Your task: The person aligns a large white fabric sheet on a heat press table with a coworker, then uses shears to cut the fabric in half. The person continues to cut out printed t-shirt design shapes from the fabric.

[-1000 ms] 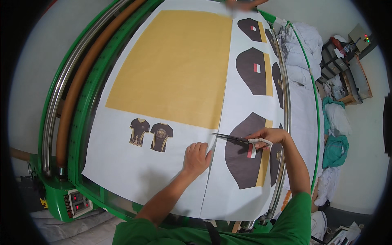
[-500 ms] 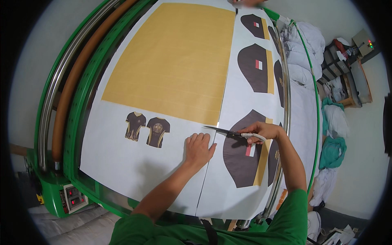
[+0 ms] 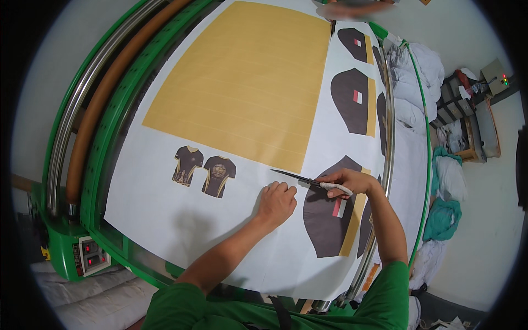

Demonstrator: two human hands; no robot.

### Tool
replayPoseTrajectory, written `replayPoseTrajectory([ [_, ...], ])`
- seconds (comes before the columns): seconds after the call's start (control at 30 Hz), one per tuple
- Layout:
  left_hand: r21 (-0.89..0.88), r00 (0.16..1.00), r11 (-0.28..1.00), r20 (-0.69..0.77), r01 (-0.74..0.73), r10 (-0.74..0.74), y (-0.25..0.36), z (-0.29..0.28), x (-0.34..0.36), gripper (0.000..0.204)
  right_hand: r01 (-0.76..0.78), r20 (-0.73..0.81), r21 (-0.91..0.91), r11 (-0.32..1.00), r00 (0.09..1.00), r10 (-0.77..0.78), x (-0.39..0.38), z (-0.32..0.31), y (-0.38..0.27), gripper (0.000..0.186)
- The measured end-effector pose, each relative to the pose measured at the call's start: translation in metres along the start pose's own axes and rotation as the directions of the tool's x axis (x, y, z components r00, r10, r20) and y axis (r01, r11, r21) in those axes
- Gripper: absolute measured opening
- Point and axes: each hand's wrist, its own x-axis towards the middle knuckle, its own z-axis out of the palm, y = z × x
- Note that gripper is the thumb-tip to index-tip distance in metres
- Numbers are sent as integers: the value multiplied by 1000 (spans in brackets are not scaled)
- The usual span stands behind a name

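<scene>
My right hand is closed around a pair of scissors. Their dark, narrow blades point left just below the yellow panel, and pale wrapping covers the handle. To the left of the handle, my left hand rests with bent fingers on a large white printed sheet; its thumb is tucked out of sight, closed on the sheet near its right side. Two small shirt pictures are printed left of that hand. Dark sleeve-shaped prints with yellow strips and red-white patches run along the right.
A green roller machine frames the sheet, with a brown roller at left and a metal bar at right. Another person's blurred arm is at the far end. White bundles and teal cloth lie beyond the right side.
My left hand has shifted slightly right, its fingers now more bent and its thumb tucked. The scissors have moved a little left. The dark seam between the sheet parts shows less.
</scene>
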Motion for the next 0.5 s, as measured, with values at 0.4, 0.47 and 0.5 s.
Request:
replayPoseTrajectory([
  [0.4,-54,997,998,-68,19,-22,-4,2,-12,12,48,22,2,999,999,-48,44,14,-33,65],
  [0.47,-46,996,999,-86,23,-26,-4,5,-15,13,58,22,-1,998,998,-58,48,15,-34,65],
  [0.5,-41,995,999,-96,25,-28,-4,6,-15,13,56,16,-7,998,998,-56,50,15,-33,65],
])
